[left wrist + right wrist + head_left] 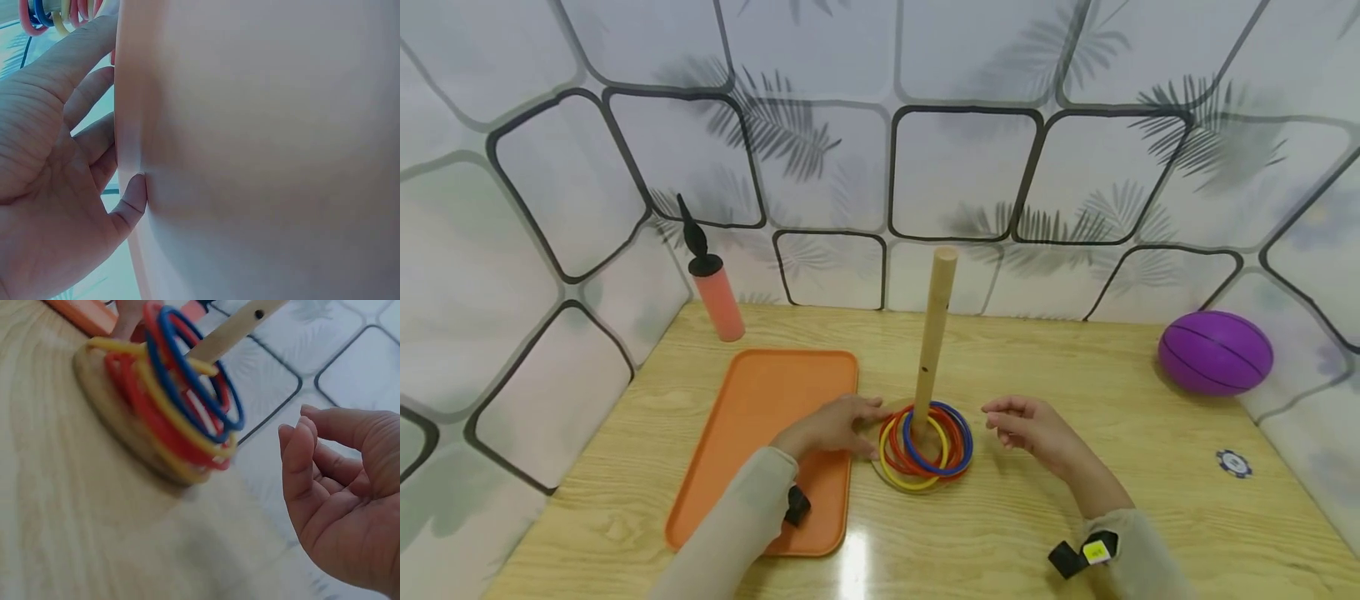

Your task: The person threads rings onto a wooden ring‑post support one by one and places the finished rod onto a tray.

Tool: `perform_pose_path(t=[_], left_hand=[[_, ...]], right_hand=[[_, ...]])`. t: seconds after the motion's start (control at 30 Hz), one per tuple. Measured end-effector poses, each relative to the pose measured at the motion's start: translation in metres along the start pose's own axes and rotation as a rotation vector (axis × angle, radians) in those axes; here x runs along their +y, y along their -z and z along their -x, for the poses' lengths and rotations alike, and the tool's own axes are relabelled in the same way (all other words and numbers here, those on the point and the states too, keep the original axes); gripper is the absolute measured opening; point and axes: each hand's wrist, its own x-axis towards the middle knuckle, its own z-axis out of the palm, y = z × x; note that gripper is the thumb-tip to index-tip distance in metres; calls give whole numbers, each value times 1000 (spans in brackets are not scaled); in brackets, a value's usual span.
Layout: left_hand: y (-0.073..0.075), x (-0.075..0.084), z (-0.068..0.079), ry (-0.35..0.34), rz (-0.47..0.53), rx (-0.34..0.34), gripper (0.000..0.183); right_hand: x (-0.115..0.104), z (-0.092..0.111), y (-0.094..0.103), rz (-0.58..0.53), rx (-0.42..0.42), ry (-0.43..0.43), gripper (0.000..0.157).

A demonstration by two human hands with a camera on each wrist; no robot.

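A wooden post [937,325] stands upright on a round wooden base [94,378]. Around its foot lie several rings: a blue ring [967,433], red ones and yellow ones, stacked unevenly and partly tilted. My left hand [835,423] reaches across the right edge of an orange tray [775,400], its fingertips right at the base's left side. In the left wrist view the fingers of that hand [56,144] are spread, overlapping the tray's rim. To the right of the rings, my right hand [1033,429] hovers with loosely bent fingers, thumb near the fingertips, holding nothing.
At the back left stands a pink hand pump [720,300] with a black top. A purple ball [1216,353] sits at the back right, and a blue-and-white chip [1234,463] lies in front of it. A patterned wall [962,175] closes off the table's back and sides.
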Motion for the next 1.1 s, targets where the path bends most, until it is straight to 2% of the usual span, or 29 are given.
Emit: perform_pose_path(t=[0.1, 0.23, 0.47, 0.6, 0.7, 0.93, 1.03, 1.1], left_hand=[[1, 1, 0, -12, 1, -1, 70], [0, -1, 1, -14, 6, 0, 70], [-2, -4, 0, -39, -3, 0, 70], [-1, -5, 0, -41, 5, 1, 69], [0, -5, 1, -30, 24, 4, 70], [7, -2, 7, 2, 151, 10, 70], [14, -3, 18, 54, 219, 55, 67], [23, -8, 29, 72, 244, 109, 65]], right_hand=[[-15, 0, -1, 70, -26, 70, 12], [-38, -3, -11, 132, -54, 174, 15], [-78, -12, -37, 116, -61, 337, 29], [-92, -20, -52, 77, -108, 421, 32], [-95, -28, -62, 69, -143, 438, 30], [-92, -37, -71, 82, -100, 391, 25], [-90, -37, -70, 71, -106, 384, 26], [-89, -37, -70, 64, -114, 383, 26]])
